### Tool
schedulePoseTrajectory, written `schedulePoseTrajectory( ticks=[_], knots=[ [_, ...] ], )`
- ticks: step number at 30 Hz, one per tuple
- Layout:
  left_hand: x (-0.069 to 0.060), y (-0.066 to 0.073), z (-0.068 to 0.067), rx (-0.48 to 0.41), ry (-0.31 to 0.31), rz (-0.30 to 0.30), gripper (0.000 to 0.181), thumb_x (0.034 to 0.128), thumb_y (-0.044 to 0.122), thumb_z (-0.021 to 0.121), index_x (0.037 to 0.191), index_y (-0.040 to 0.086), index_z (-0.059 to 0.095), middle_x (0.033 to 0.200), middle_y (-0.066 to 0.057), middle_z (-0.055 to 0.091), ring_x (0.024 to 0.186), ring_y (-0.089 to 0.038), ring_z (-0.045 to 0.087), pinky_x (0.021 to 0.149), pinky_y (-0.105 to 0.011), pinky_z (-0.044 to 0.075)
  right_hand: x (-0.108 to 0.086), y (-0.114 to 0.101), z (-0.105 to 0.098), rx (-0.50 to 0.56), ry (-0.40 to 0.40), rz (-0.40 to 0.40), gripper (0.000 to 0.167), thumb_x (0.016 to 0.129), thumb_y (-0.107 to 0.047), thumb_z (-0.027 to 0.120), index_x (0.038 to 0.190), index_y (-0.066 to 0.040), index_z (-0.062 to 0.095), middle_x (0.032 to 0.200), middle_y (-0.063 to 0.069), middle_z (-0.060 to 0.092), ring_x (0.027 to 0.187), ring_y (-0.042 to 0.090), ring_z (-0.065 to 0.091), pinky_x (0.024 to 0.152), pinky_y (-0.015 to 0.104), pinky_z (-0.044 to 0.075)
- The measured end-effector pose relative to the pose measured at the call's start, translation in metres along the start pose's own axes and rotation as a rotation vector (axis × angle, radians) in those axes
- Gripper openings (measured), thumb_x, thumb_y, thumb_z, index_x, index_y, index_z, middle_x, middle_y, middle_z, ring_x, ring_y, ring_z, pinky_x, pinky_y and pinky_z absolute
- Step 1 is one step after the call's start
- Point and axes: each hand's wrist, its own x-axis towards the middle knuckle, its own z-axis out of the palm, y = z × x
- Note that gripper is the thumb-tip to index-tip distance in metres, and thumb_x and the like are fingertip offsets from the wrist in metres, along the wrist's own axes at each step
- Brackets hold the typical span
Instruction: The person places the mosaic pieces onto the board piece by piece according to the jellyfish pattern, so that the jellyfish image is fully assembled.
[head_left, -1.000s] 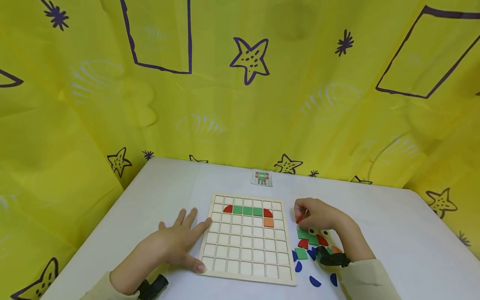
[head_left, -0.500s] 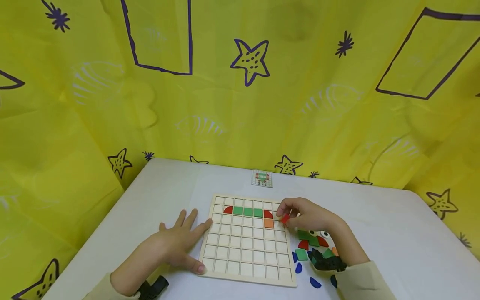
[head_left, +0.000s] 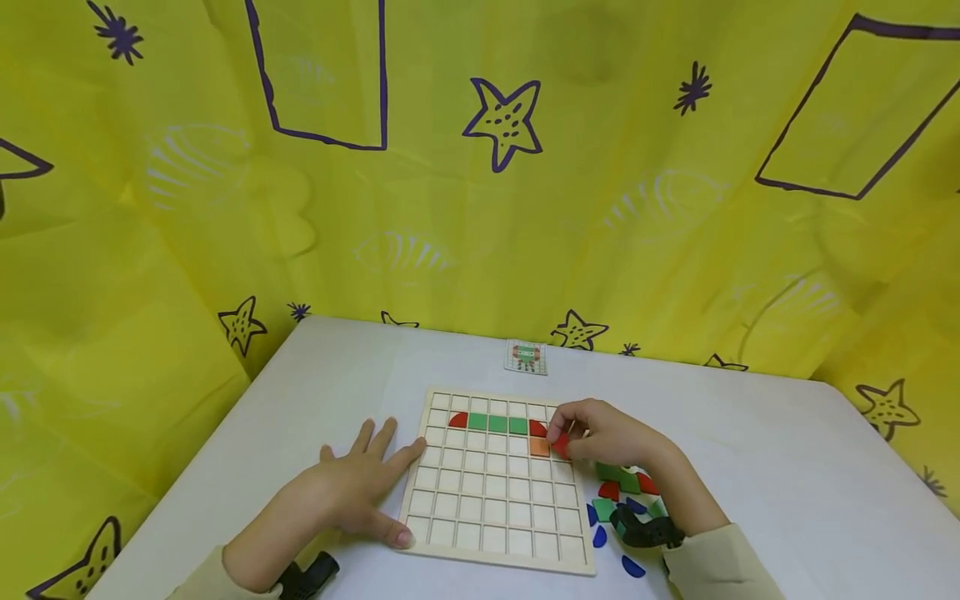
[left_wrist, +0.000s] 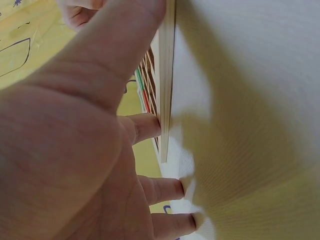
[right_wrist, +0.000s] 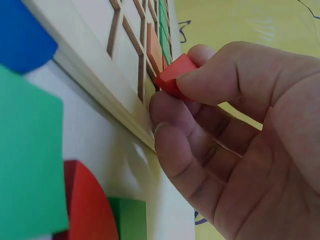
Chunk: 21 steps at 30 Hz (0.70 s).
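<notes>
A wooden grid board (head_left: 495, 508) lies on the white table. Its second row from the top carries a red quarter-round piece (head_left: 459, 420), several green squares (head_left: 497, 424) and another red quarter-round piece (head_left: 537, 428), with an orange square (head_left: 539, 447) below that. Between thumb and fingers my right hand (head_left: 611, 435) pinches a red piece (right_wrist: 176, 75) over the board's right edge, beside the orange square. With fingers spread, my left hand (head_left: 352, 492) rests along the board's left edge; in the left wrist view its thumb (left_wrist: 125, 35) touches the board's side.
Right of the board lie loose pieces: green squares (head_left: 603, 510), red pieces (head_left: 609, 491) and blue pieces (head_left: 633, 567). A small pattern card (head_left: 527, 357) lies near the table's back edge. Behind the table hangs a yellow curtain (head_left: 420, 200).
My right hand has picked up the red piece from the loose pieces and carried it left, onto the board's right edge. The left hand has stayed in place.
</notes>
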Motion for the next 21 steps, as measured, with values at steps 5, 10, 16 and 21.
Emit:
schedulePoseTrajectory(
  ticks=[5, 10, 16, 21],
  knots=[
    [0.000, 0.001, -0.001, -0.010, -0.006, -0.010, 0.115, 0.0637, 0.066, 0.080, 0.158, 0.027, 0.028, 0.165, -0.024, 0.013, 0.149, -0.051, 0.008, 0.095, -0.087, 0.015, 0.000, -0.009, 0.002, 0.021, 0.008, 0.004, 0.012, 0.087, -0.001, 0.068, 0.096, -0.007, 0.067, 0.091, 0.007, 0.062, 0.067, 0.017, 0.054, 0.061, 0.026, 0.044],
    [0.000, 0.002, -0.002, 0.000, 0.001, -0.016, 0.115, 0.0633, 0.067, 0.080, 0.158, 0.027, 0.028, 0.164, -0.024, 0.013, 0.149, -0.052, 0.007, 0.095, -0.087, 0.015, 0.003, -0.014, 0.003, -0.003, 0.018, -0.006, 0.012, 0.088, -0.006, 0.071, 0.097, -0.010, 0.066, 0.092, 0.004, 0.062, 0.069, 0.018, 0.056, 0.062, 0.025, 0.046],
    [0.001, 0.003, -0.002, 0.001, -0.011, -0.023, 0.116, 0.0628, 0.066, 0.080, 0.158, 0.027, 0.028, 0.164, -0.024, 0.013, 0.149, -0.052, 0.007, 0.095, -0.087, 0.015, 0.005, -0.012, 0.007, -0.006, 0.024, -0.002, 0.011, 0.088, -0.011, 0.075, 0.096, -0.012, 0.067, 0.089, 0.000, 0.064, 0.072, 0.017, 0.058, 0.066, 0.026, 0.050],
    [0.001, 0.003, -0.001, 0.003, -0.016, -0.023, 0.116, 0.0630, 0.066, 0.080, 0.158, 0.027, 0.027, 0.164, -0.024, 0.013, 0.149, -0.051, 0.007, 0.095, -0.087, 0.015, 0.006, -0.013, 0.010, 0.003, 0.017, -0.006, 0.013, 0.086, -0.011, 0.078, 0.093, -0.010, 0.067, 0.084, 0.001, 0.063, 0.072, 0.017, 0.058, 0.065, 0.025, 0.050]
  ],
)
